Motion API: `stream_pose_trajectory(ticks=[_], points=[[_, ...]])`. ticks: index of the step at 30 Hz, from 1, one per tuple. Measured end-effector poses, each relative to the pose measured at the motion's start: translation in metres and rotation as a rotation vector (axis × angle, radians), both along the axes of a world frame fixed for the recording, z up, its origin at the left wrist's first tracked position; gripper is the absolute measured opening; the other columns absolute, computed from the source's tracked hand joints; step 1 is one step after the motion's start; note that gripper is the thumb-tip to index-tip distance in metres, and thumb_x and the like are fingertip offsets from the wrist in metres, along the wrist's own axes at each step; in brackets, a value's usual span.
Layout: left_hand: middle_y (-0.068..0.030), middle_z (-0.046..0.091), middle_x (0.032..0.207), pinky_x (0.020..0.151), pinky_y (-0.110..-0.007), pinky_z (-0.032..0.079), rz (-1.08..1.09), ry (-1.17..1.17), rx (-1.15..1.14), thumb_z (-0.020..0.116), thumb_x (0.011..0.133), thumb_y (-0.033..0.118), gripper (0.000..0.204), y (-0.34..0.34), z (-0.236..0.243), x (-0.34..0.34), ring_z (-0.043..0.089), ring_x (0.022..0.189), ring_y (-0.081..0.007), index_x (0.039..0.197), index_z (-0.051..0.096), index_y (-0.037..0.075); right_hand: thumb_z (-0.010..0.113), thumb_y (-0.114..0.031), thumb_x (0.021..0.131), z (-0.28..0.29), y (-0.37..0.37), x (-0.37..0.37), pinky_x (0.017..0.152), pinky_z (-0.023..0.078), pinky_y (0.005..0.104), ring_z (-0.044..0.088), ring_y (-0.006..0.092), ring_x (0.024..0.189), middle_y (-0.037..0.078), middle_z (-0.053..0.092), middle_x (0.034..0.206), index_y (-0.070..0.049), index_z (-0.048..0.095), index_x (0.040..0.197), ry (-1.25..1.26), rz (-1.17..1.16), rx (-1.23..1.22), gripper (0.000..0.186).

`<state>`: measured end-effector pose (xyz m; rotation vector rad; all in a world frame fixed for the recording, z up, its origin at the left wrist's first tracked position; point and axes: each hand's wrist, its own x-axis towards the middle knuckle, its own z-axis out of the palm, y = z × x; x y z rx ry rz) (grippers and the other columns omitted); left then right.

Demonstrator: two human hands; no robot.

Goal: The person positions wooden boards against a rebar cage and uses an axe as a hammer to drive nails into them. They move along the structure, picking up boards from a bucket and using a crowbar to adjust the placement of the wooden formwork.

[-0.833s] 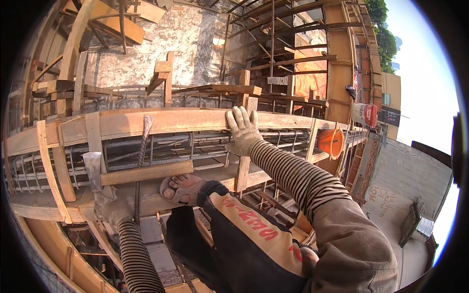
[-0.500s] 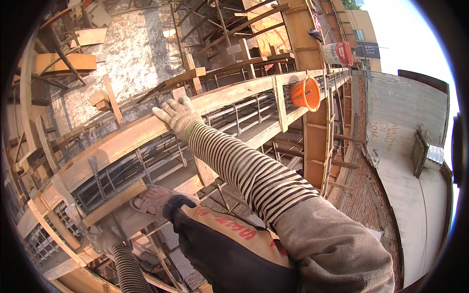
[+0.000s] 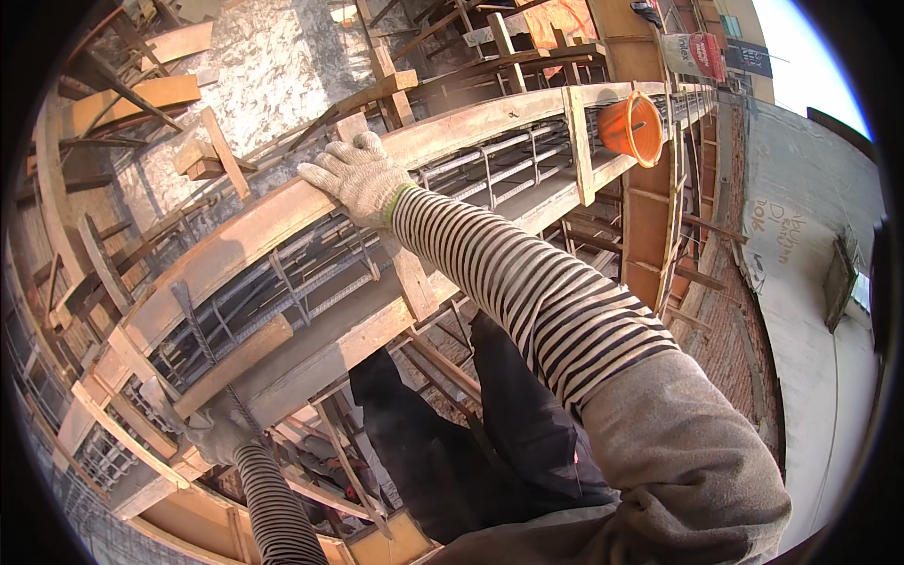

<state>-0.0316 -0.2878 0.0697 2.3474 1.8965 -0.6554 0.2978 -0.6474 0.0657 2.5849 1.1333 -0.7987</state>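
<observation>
My right hand [image 3: 356, 179], in a pale knit glove, rests with spread fingers on the upper edge of a long wooden formwork board [image 3: 273, 218]. Lower left, my gloved left hand [image 3: 221, 435] is closed beside a short wooden crosspiece [image 3: 235, 365] and an upright ribbed steel bar [image 3: 193, 315]. A greyish tool-like shape [image 3: 162, 403] juts from that hand, too unclear to name. Between the formwork sides runs a cage of reinforcing bars [image 3: 490, 179]. My dark-trousered legs [image 3: 424, 461] are below the beam; my feet are hidden.
An orange bucket [image 3: 631, 130] sits on the formwork to the right, with a white-and-red pail [image 3: 694, 56] farther along. Timber props and boards [image 3: 221, 155] crowd the far left. A brick wall [image 3: 730, 348] and a grey wall [image 3: 800, 273] rise at right.
My sandalled foot has left the edge of the formwork, and both legs now show below it. The view has shifted. My right hand stays on the board, my left by the crosspiece.
</observation>
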Motion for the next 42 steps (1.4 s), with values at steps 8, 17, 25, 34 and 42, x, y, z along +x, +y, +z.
stream_pose_trajectory(ticks=[8, 17, 25, 34, 42], points=[[-0.0206, 0.055, 0.154, 0.110, -0.054, 0.050, 0.053, -0.095, -0.033, 0.068, 0.097, 0.041, 0.079, -0.009, 0.012, 0.012, 0.060, 0.132, -0.0423, 0.163, 0.037, 0.009, 0.059, -0.038, 0.103, -0.001, 0.000, 0.000, 0.123, 0.026, 0.0554, 0.040, 0.0252, 0.150, 0.009, 0.048, 0.158, -0.018, 0.029, 0.166, -0.078, 0.033, 0.032, 0.073], [-0.0216, 0.046, 0.161, 0.120, -0.046, 0.040, 0.016, -0.365, -0.059, 0.073, 0.094, 0.032, 0.084, 0.009, -0.016, -0.035, 0.050, 0.144, -0.0389, 0.162, 0.034, 0.000, 0.072, -0.029, 0.093, 0.027, 0.002, 0.013, 0.128, 0.019, 0.0578, 0.032, 0.0305, 0.157, 0.013, 0.040, 0.166, -0.016, 0.025, 0.168, 0.159, -0.010, 0.051, 0.090], [-0.0216, 0.046, 0.154, 0.123, -0.054, 0.037, -0.415, -1.037, -0.219, 0.075, 0.093, 0.033, 0.079, -0.288, 0.103, 0.153, 0.041, 0.148, -0.0390, 0.156, 0.040, 0.001, 0.061, -0.028, 0.097, -0.043, -0.023, -0.012, 0.129, 0.018, 0.0577, 0.037, 0.0308, 0.151, 0.011, 0.053, 0.152, -0.011, 0.047, 0.156, -0.100, -0.101, 0.513, 0.063], [-0.0235, 0.063, 0.145, 0.115, -0.050, 0.046, -1.257, -0.290, -0.589, 0.070, 0.094, 0.051, 0.076, -0.603, 0.031, 0.482, 0.059, 0.134, -0.0415, 0.158, 0.048, 0.018, 0.065, -0.035, 0.100, 0.039, -0.234, -0.110, 0.118, 0.037, 0.0511, 0.054, 0.0303, 0.130, 0.008, 0.066, 0.122, -0.013, 0.065, 0.121, 0.246, -0.394, 1.230, 0.031], [-0.0279, 0.075, 0.114, 0.094, -0.048, 0.053, -1.203, -0.210, -0.560, 0.054, 0.105, 0.055, 0.065, -0.669, 0.003, 0.462, 0.072, 0.107, -0.0433, 0.121, 0.072, -0.005, 0.058, -0.042, 0.105, 0.031, -0.748, -0.075, 0.114, 0.042, 0.0484, 0.054, 0.0436, 0.134, 0.027, 0.058, 0.140, 0.001, 0.049, 0.147, -0.840, -2.151, 0.427, 0.062]])
